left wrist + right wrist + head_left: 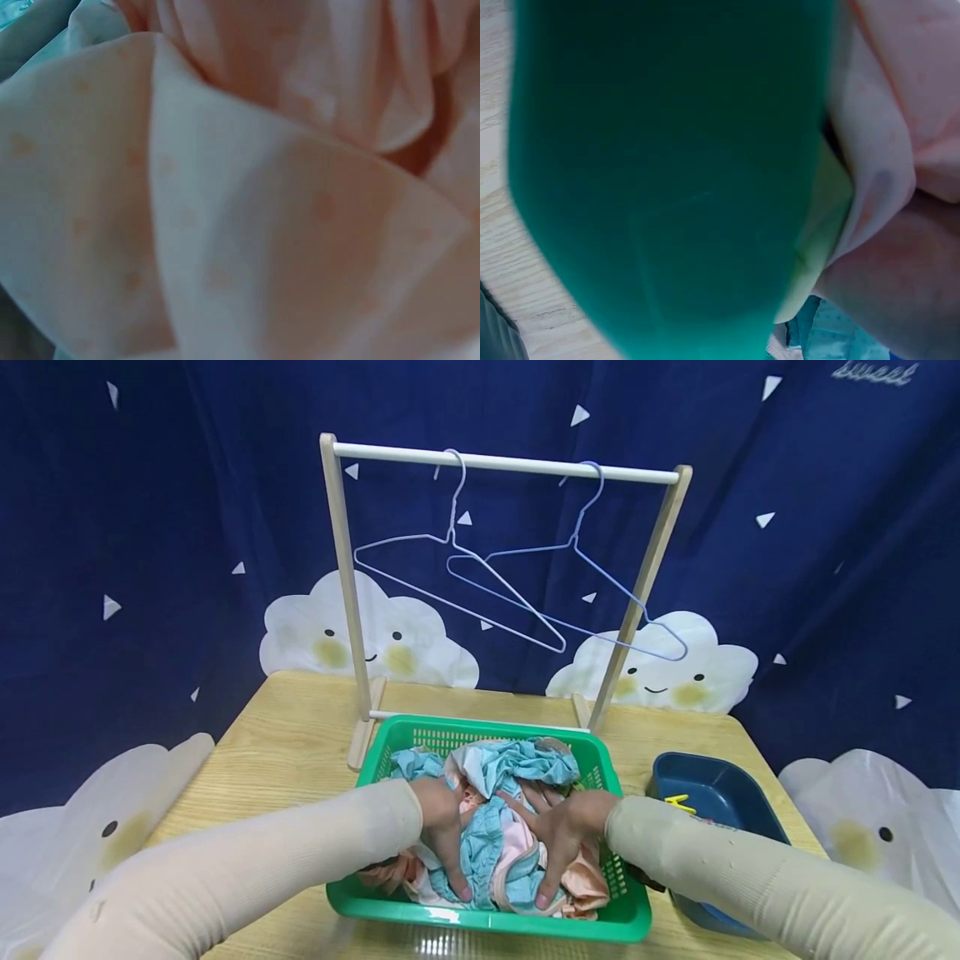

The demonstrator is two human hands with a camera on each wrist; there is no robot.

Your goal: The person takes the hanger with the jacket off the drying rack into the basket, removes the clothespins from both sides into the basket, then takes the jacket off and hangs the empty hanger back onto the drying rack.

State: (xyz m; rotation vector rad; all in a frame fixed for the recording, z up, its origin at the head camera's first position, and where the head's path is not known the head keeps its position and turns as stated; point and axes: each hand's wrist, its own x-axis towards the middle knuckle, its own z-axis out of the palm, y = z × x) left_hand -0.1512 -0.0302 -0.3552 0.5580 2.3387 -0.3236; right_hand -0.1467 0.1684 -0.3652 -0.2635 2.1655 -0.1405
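A green plastic basket (487,920) holds a heap of crumpled clothes (483,843) in light blue, pink and peach. My left hand (444,831) reaches into the heap from the left, its thumb stretched toward the front and its fingertips partly covered by fabric. On the right side of the heap my right hand (564,831) presses on the cloth with fingers and thumb spread. Pale, faintly patterned fabric (300,225) fills the left wrist view. The right wrist view shows the basket wall (675,165) close up, with pink cloth (877,135) beside it.
Behind the basket stands a wooden rack (652,552) with a white bar. A white hanger (453,539) and a lavender hanger (577,539) hang from it. A dark blue bin (720,785) with a yellow clip (678,802) sits right on the wooden table (285,735).
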